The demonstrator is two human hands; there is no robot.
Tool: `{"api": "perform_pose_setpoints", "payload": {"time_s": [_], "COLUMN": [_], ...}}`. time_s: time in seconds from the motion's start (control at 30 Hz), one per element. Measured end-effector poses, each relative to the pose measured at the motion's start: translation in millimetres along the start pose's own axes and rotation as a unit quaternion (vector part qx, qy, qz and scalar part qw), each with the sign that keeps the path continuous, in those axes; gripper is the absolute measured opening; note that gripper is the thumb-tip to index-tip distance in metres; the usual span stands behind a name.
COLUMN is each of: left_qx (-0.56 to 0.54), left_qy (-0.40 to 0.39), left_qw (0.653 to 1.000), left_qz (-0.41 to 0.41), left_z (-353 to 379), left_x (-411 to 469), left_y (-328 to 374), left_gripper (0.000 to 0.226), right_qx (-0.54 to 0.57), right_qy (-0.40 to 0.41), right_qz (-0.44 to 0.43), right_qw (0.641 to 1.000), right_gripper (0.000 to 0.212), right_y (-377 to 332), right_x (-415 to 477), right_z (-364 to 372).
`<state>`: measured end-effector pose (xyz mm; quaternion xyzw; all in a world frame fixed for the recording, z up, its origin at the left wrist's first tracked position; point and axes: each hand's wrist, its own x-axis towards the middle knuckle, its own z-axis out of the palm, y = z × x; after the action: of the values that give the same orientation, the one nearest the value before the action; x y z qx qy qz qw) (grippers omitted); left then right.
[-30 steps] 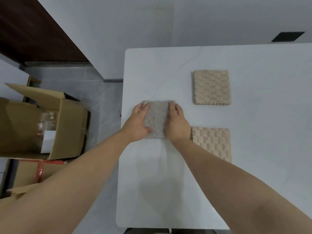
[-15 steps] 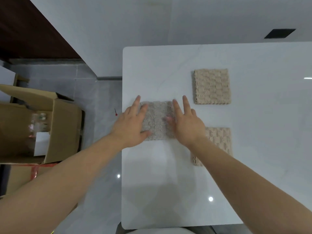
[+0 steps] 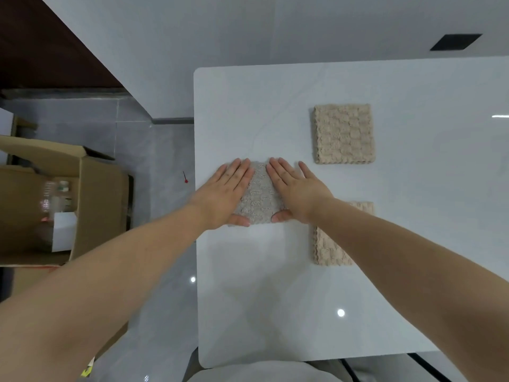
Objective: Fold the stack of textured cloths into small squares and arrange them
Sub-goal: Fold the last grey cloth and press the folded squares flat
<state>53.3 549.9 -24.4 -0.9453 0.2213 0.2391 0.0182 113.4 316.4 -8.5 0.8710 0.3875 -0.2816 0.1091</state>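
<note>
At the table [image 3: 248,106] left edge, left hand [image 3: 225,194] and right hand [image 3: 296,193] lie flat, fingers straight, pressing grey folded cloth [image 3: 260,194] between them, gripping nothing. Far beige square [image 3: 344,133] and near beige square [image 3: 329,249] sit to the right. Open cardboard box [image 3: 96,194] on floor holds white item [image 3: 64,230], rest blurred

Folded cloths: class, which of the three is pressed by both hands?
The grey cloth: left hand and right hand lie flat on it. The far beige cloth and near beige cloth lie to its right, no hand on them.
</note>
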Motion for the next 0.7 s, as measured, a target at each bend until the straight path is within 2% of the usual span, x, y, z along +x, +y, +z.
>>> {"api": "perform_pose_setpoints", "payload": {"time_s": [0.1,0.37,0.57,0.7], "left_qx": [0.001,0.066,-0.007,-0.010], "left_qy": [0.008,-0.061,-0.037,0.000], "left_qw": [1.000,0.995,0.996,0.999], "left_qz": [-0.007,-0.044,-0.075,-0.037], "left_z": [4.5,-17.8,-31.4,-28.6], "left_x": [-0.2,4.0,-17.6,-26.8], "left_y": [0.6,16.5,39.3,65.9], "left_gripper": [0.124,0.124,0.121,0.106], "right_qx": [0.001,-0.044,-0.025,-0.017], "right_qy": [-0.016,-0.060,-0.024,-0.023], "right_qz": [0.004,0.042,0.049,0.067], "right_qw": [1.000,0.996,0.998,0.997], "right_gripper": [0.122,0.125,0.133,0.130], "right_y": [-0.4,-18.9,-21.4,-9.0], "right_x": [0.5,1.6,-18.8,-60.0], "right_z": [-2.0,-24.3,-30.0,-18.0]}}
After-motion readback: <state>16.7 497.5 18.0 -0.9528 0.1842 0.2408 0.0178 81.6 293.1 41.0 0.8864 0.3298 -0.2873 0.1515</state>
